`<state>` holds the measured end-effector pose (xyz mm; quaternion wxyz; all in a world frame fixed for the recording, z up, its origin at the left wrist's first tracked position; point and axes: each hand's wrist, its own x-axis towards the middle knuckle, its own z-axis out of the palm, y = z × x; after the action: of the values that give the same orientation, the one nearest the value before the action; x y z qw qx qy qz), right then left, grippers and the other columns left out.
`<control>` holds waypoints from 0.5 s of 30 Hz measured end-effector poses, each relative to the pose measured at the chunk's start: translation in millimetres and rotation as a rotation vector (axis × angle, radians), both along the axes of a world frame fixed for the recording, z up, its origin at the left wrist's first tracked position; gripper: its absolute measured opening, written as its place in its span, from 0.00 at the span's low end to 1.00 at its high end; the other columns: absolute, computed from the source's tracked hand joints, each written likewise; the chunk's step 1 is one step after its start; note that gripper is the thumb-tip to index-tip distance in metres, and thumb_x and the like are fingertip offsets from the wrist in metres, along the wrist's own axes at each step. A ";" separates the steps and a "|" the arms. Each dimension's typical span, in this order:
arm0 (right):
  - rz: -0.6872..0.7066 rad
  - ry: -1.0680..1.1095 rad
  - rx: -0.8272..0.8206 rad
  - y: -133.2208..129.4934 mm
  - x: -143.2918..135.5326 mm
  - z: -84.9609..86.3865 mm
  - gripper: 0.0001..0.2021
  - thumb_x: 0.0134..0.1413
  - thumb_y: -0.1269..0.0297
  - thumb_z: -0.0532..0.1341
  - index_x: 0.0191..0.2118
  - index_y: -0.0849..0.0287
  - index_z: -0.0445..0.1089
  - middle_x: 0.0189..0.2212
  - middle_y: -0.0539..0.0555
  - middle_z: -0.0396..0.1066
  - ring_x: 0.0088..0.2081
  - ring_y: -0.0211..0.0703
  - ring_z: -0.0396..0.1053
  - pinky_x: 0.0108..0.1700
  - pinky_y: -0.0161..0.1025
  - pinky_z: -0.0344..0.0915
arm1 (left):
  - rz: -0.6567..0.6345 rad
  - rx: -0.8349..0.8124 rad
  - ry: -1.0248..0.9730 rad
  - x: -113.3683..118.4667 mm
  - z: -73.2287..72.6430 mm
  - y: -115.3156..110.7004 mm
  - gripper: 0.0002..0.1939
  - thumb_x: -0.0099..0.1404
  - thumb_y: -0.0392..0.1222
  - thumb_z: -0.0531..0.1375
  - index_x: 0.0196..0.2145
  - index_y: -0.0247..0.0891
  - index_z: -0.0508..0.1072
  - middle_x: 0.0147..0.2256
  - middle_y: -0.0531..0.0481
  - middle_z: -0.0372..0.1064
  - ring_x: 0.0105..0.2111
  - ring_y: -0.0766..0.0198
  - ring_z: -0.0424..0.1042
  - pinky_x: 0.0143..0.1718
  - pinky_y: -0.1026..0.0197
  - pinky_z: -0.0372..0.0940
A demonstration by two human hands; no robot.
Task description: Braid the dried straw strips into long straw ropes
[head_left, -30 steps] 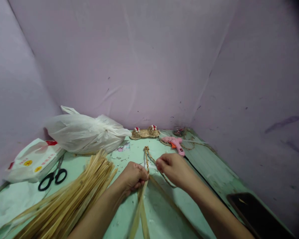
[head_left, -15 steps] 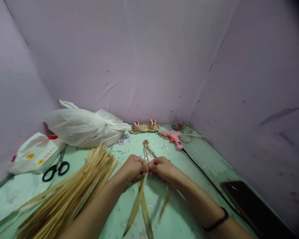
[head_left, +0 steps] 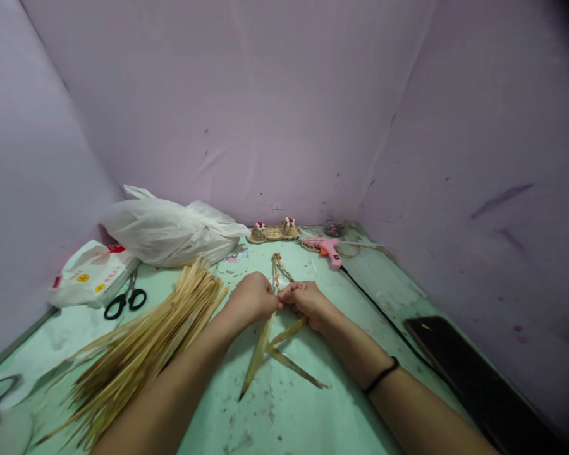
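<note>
Both hands meet at the middle of the table around a thin braided straw cord (head_left: 277, 273), whose folded end points away from me. My left hand (head_left: 257, 296) is closed on the cord's near end, fingers pinched. Beside it, my right hand (head_left: 304, 301) pinches at the same place, thumb and forefinger together. Loose flat straw strips (head_left: 257, 366) spread from beneath the fingers toward me, one of them crossing to the right under my right hand. The exact grip on each strip is hidden by the fingers. A big bundle of dry straw (head_left: 156, 341) lies left of my left arm.
Black-handled scissors (head_left: 126, 302), a white box in plastic (head_left: 90, 275) and a white plastic bag (head_left: 171, 232) lie at left. Straw sandals with red-and-white beads (head_left: 275, 234) stand by the back wall. A pink glue gun (head_left: 329, 251), its black cord and a dark phone-like slab (head_left: 459, 373) are at right.
The view has shifted slightly, with more of the near table showing. The loose strips have swung: one now angles right across the table. Both hands stay closed at the braid's end.
</note>
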<state>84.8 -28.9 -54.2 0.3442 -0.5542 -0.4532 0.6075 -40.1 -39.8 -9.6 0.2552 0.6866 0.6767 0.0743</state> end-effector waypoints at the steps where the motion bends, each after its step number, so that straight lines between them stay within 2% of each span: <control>1: -0.002 0.020 -0.005 -0.5 -0.2 1.0 0.04 0.32 0.76 0.54 0.15 0.64 0.63 0.08 0.45 0.57 0.12 0.26 0.45 0.16 0.29 0.41 | 0.002 0.043 0.049 6.0 1.6 -6.5 0.09 0.46 0.41 0.57 0.22 0.33 0.73 0.20 0.45 0.67 0.23 0.62 0.65 0.22 0.65 0.54; 4: -0.016 0.080 -0.024 -1.8 0.4 2.9 0.05 0.29 0.78 0.53 0.14 0.64 0.61 0.06 0.43 0.50 0.12 0.26 0.42 0.15 0.30 0.37 | 0.003 0.170 0.175 28.7 -1.9 -28.3 0.11 0.50 0.41 0.56 0.30 0.34 0.73 0.28 0.41 0.70 0.30 0.59 0.68 0.29 0.64 0.57; 8: -0.011 0.142 -0.077 -2.8 3.4 3.8 0.04 0.29 0.79 0.53 0.16 0.64 0.61 0.08 0.43 0.52 0.12 0.26 0.44 0.15 0.29 0.38 | -0.106 0.210 0.207 46.2 -8.5 -45.4 0.11 0.54 0.37 0.53 0.33 0.34 0.73 0.30 0.39 0.70 0.33 0.58 0.69 0.33 0.63 0.58; 10: 0.021 0.162 -0.099 -1.7 6.1 4.3 0.04 0.31 0.78 0.53 0.16 0.65 0.61 0.08 0.43 0.51 0.12 0.26 0.44 0.14 0.28 0.37 | -0.152 0.182 0.161 39.8 -4.1 -41.7 0.10 0.53 0.38 0.54 0.30 0.33 0.73 0.28 0.40 0.70 0.31 0.58 0.69 0.30 0.63 0.58; 12: 0.081 0.186 -0.127 0.9 9.8 5.7 0.04 0.34 0.78 0.53 0.16 0.65 0.60 0.08 0.42 0.48 0.11 0.25 0.40 0.13 0.27 0.35 | -0.131 0.145 0.070 24.8 4.6 -30.7 0.10 0.51 0.40 0.55 0.26 0.32 0.73 0.25 0.42 0.69 0.26 0.61 0.68 0.26 0.65 0.56; 14: 0.141 0.238 -0.180 4.6 13.7 8.3 0.05 0.37 0.77 0.52 0.18 0.65 0.60 0.08 0.42 0.48 0.11 0.24 0.37 0.13 0.26 0.32 | 0.002 0.178 -0.071 7.9 12.6 -16.4 0.10 0.51 0.39 0.54 0.25 0.30 0.72 0.22 0.44 0.68 0.20 0.66 0.65 0.21 0.67 0.54; 15: 0.166 0.268 -0.198 6.5 15.4 9.6 0.04 0.38 0.77 0.52 0.19 0.65 0.61 0.09 0.42 0.49 0.11 0.24 0.36 0.12 0.26 0.32 | 0.112 0.199 -0.182 1.2 14.7 -9.7 0.11 0.51 0.38 0.54 0.29 0.30 0.72 0.23 0.45 0.68 0.17 0.69 0.62 0.19 0.67 0.53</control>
<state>100.1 -22.3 -44.5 0.2939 -0.4601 -0.3854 0.7439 -38.9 -49.5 5.1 0.2416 0.6600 0.6775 0.2168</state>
